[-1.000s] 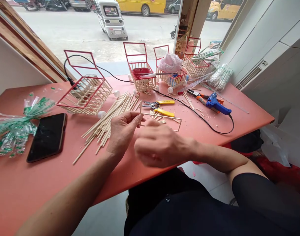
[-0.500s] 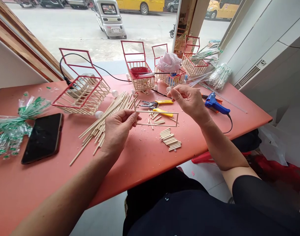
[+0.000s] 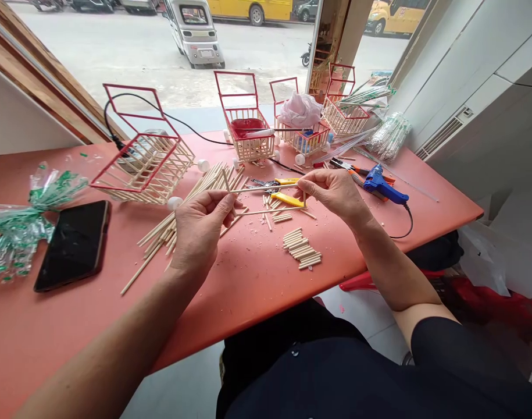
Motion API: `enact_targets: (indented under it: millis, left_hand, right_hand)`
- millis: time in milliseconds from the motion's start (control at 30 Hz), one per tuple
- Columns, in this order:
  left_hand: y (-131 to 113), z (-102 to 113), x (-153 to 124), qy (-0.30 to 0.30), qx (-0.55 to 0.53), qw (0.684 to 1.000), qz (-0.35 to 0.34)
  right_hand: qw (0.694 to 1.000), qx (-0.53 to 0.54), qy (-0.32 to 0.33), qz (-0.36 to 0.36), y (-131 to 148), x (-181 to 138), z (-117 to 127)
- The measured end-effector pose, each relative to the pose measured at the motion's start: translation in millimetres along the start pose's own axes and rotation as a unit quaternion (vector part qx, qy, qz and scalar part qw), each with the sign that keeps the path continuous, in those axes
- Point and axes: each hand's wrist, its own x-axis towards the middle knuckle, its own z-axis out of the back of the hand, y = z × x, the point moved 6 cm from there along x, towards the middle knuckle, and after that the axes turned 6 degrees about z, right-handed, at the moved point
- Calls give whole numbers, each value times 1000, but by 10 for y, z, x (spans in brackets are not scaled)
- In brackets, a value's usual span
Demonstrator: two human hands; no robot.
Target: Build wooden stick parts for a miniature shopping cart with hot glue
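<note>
Both hands hold a stick frame (image 3: 270, 210) above the table (image 3: 248, 291): the left hand (image 3: 199, 226) pinches its left end, where one stick juts up, and the right hand (image 3: 334, 195) grips near its far right corner. Beneath lie yellow-handled pliers (image 3: 287, 199), their handle marking too small to read; nearer, short sticks (image 3: 301, 247). Left, long sticks (image 3: 204, 183), then a dark-screened phone (image 3: 74, 247). Outside, a three-wheeler's plate (image 3: 206, 53) is illegible.

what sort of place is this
Probably a small craft workspace beside a street: there are stick-built carts and a blue glue gun on the table, plus a hand-held stick frame.
</note>
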Motion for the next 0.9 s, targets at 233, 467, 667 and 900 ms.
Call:
enact_targets:
  millis: [233,467,667,900]
  left_hand:
    - [-49,-3,8,2,-12,1000,-11]
    - [-84,2,0,6,-11,1000,-19]
    - [-82,17,-2,7,-18,999,-27]
    - [-62,18,17,5,-33,999,-11]
  right_hand:
    - [1000,-3,-7,1,-17,4,-24]
    - [1000,-4,-14,-3,-20,-7,-25]
    - [1000,-1,-6,-6,1,-10,-43]
    - [1000,0,8,-13,15,-16,-54]
